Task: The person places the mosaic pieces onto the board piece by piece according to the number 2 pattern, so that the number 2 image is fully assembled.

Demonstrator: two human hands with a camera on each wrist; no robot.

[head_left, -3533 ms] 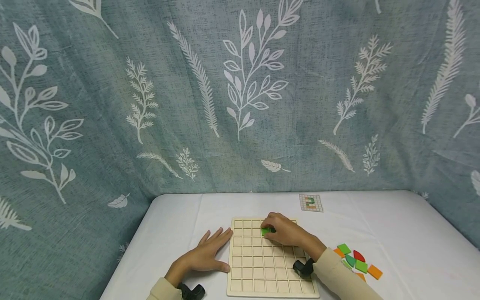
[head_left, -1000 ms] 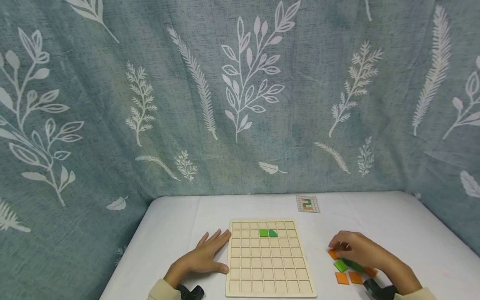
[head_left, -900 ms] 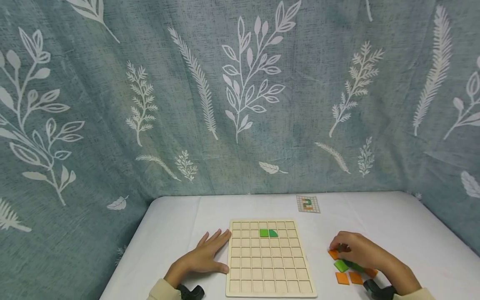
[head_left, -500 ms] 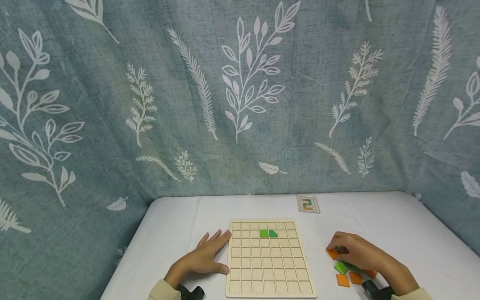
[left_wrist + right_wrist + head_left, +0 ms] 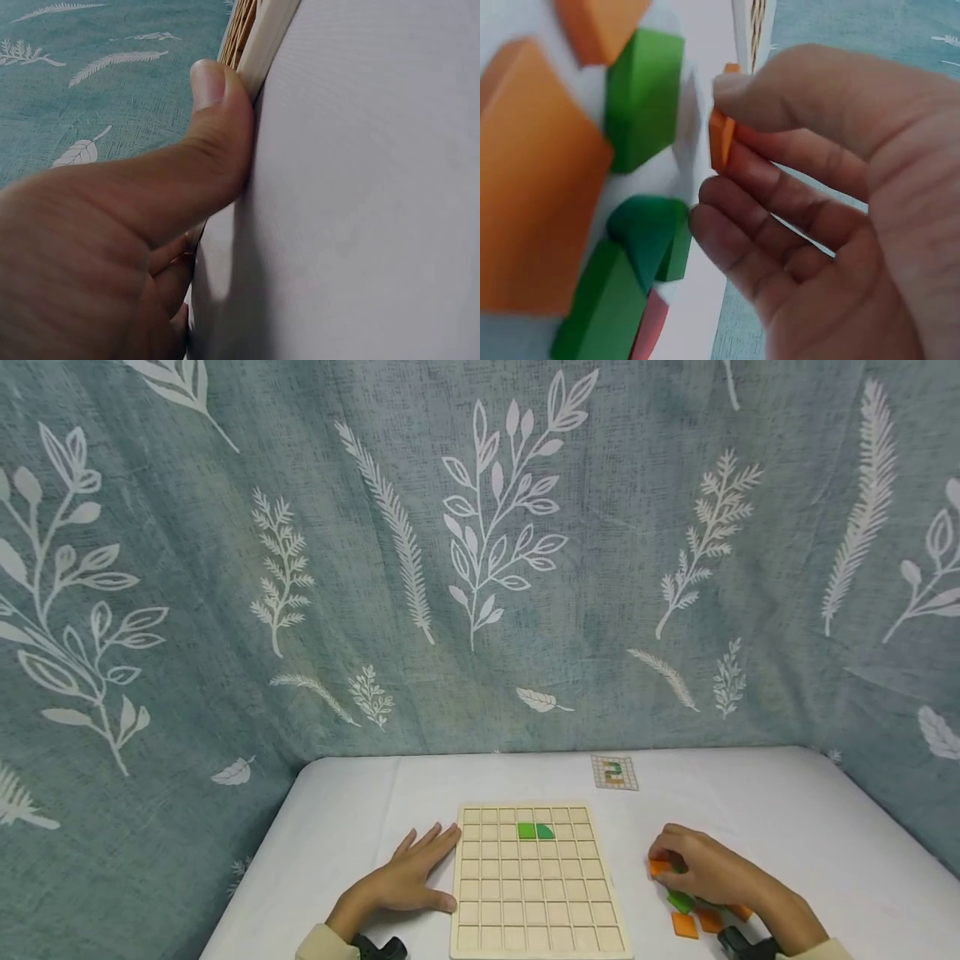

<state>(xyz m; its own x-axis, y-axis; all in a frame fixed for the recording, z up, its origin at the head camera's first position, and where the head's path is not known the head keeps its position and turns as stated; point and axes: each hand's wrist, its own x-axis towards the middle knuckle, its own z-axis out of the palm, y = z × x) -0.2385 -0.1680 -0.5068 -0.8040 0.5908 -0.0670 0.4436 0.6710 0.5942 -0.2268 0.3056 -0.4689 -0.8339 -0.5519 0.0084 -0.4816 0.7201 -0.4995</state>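
Note:
My left hand (image 5: 405, 878) lies with fingers spread on the white table, thumb and fingertips at the left edge of the wooden grid board (image 5: 517, 893). In the left wrist view, the thumb (image 5: 217, 112) presses against the board's side. My right hand (image 5: 708, 864) pinches an orange square tile (image 5: 720, 139) between thumb and fingers, beside the loose tiles right of the board. A light green square tile (image 5: 527, 831) and a darker green quarter-round tile (image 5: 545, 832) sit side by side in the board's second row from the back.
Under and near my right hand lie loose tiles: an orange square (image 5: 685, 925), a green square (image 5: 645, 101), a dark green rounded one (image 5: 645, 225) and a partly hidden red one (image 5: 652, 326). A pattern card (image 5: 614, 772) showing a "2" lies at the back. A leaf-print cloth hangs behind.
My right hand left the board, where the green square and quarter-round now lie, and went to the loose tiles. It has since drawn an orange tile slightly left. My left hand stayed put.

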